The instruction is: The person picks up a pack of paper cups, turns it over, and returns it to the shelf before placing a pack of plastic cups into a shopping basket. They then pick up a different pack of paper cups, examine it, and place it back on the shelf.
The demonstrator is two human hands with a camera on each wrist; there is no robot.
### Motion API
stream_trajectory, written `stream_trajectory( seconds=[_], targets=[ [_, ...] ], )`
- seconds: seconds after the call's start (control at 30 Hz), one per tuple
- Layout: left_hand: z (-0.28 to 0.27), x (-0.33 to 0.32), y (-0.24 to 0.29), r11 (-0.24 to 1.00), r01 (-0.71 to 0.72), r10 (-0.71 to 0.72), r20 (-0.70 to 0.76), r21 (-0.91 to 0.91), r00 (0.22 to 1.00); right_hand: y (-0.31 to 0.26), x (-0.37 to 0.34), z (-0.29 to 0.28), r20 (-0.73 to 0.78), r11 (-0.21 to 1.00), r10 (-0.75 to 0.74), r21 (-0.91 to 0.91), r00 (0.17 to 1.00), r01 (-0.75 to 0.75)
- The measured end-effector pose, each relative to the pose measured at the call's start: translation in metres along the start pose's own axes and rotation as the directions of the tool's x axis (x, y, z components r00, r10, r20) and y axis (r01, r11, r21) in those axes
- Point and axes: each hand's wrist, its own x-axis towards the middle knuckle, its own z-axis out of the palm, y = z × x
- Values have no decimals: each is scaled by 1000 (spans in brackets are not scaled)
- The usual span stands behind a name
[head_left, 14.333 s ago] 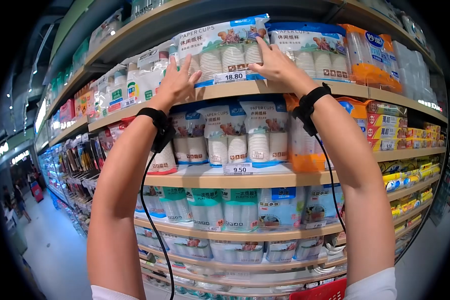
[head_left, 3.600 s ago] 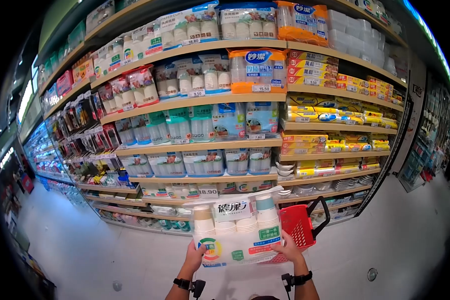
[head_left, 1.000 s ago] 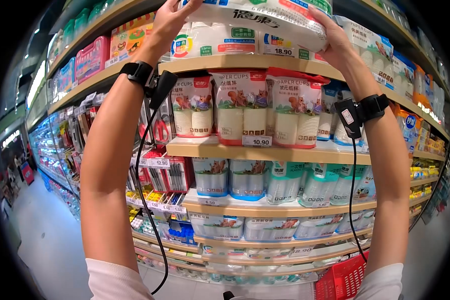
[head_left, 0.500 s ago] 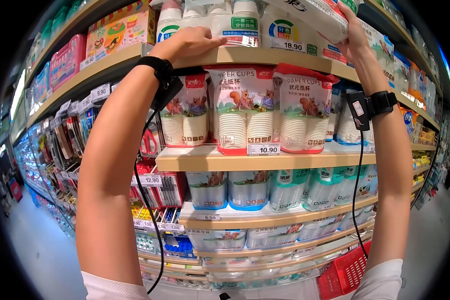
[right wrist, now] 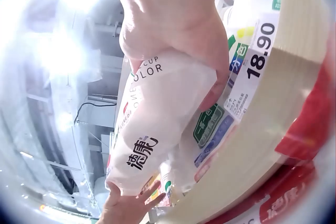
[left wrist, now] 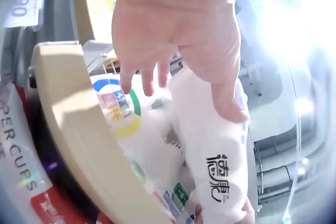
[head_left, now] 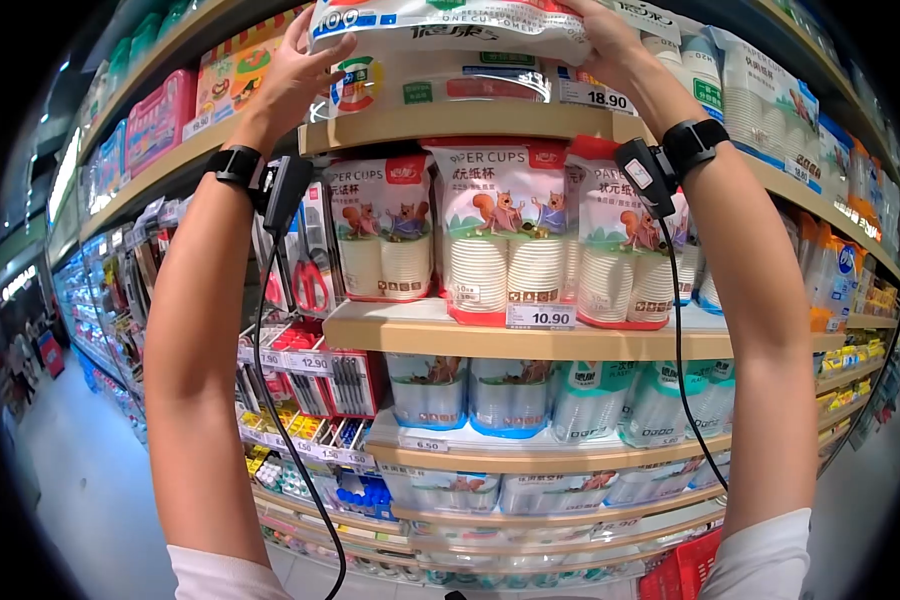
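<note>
A white pack of paper cups (head_left: 450,28) lies sideways over a similar pack (head_left: 410,78) on the upper shelf. My right hand (head_left: 615,45) grips its right end; in the right wrist view the thumb and fingers (right wrist: 214,90) wrap round the plastic. At the other end is my left hand (head_left: 295,80), its fingers spread. The left wrist view shows the left thumb against the pack's end and the other fingers straight, pointing toward the lower pack. Both wrists wear black straps with cameras.
The wooden shelf edge (head_left: 450,122) carries an 18.90 price tag (head_left: 595,95). Below stand red-and-white paper cup bags (head_left: 500,230). Toy boxes (head_left: 235,80) sit to the left, more cup packs (head_left: 765,105) to the right. A red basket (head_left: 682,570) is at the lower right.
Half a second ago my right hand held the pack alone, tilted, while my left hand lay by the lower pack. Now the pack is leveled leftward with my left hand at its end.
</note>
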Motion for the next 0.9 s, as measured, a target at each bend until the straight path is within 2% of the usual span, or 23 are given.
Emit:
stream_trajectory(
  seconds=[0.07, 0.1, 0.13, 0.17, 0.2, 0.23, 0.27, 0.3, 0.33, 0.37, 0.47, 0.53, 0.57, 0.6, 0.67, 0.73, 0.77, 0.87, 0.9],
  targets=[
    [-6, -1, 6, 997, 61, -64, 53, 49, 997, 8, 3, 0, -54, 978, -87, -194, 995, 75],
    [-9, -2, 7, 994, 71, -77, 74, 78, 994, 13, 4, 3, -48, 992, -108, -77, 993, 105],
    [-11, -4, 7, 991, 80, -91, 96, 109, 991, 16, 8, -3, 7, 983, -82, -166, 997, 82],
    [-7, -4, 4, 971, 96, -101, 10, 221, 995, 14, 6, -8, 61, 964, -51, -257, 997, 65],
    [-6, -3, -2, 954, 42, -49, 17, 295, 999, 13, 6, -10, 113, 935, -17, -349, 993, 56],
    [-4, -2, -7, 930, -13, 2, 31, 368, 1000, 11, 5, -13, 86, 878, 9, -478, 996, 34],
    [-3, 0, -13, 897, -66, 49, 50, 436, 998, 8, 5, -12, 139, 852, -20, -515, 990, 90],
    [-5, 2, -16, 889, -29, 12, 40, 457, 999, 5, 5, -12, 195, 823, -47, -548, 980, 149],
    [-7, 6, -19, 860, -56, 34, 53, 507, 998, 3, 5, -12, 249, 791, -68, -577, 966, 204],
    [-8, 11, -22, 828, -83, 55, 67, 554, 996, 1, 7, -14, 252, 739, -68, -637, 965, 218],
    [-14, 17, -30, 714, -108, 84, 68, 691, 994, 13, 26, -15, 209, 638, -187, -717, 960, 280],
    [-16, 20, -37, 696, -117, 107, 59, 708, 993, 29, 33, -13, 294, 280, -496, -837, 817, 471],
    [-19, 19, -45, 723, -128, 127, 52, 679, 991, 27, 14, -2, 158, 316, -537, -873, 829, 371],
    [-16, 19, -44, 757, -113, 114, 40, 644, 993, 26, 13, -6, 182, 392, -472, -833, 863, 390],
    [-8, 18, -39, 819, -81, 88, 15, 568, 996, 27, 14, -7, 253, 430, -550, -731, 796, 530],
    [8, 4, -10, 905, 51, -46, -22, 423, 999, 14, 6, -7, 140, 464, -434, -812, 890, 354],
    [16, 4, -2, 905, 15, -10, -15, 425, 1000, 10, 1, -9, 75, 479, -373, -838, 925, 261],
    [46, 5, 16, 900, -86, 103, -17, 428, 995, -9, -2, -49, 214, 497, -516, -714, 829, 493],
    [58, 7, 14, 864, -90, 150, -83, 495, 985, -14, -1, -60, 194, 519, -475, -726, 858, 451]
  ],
)
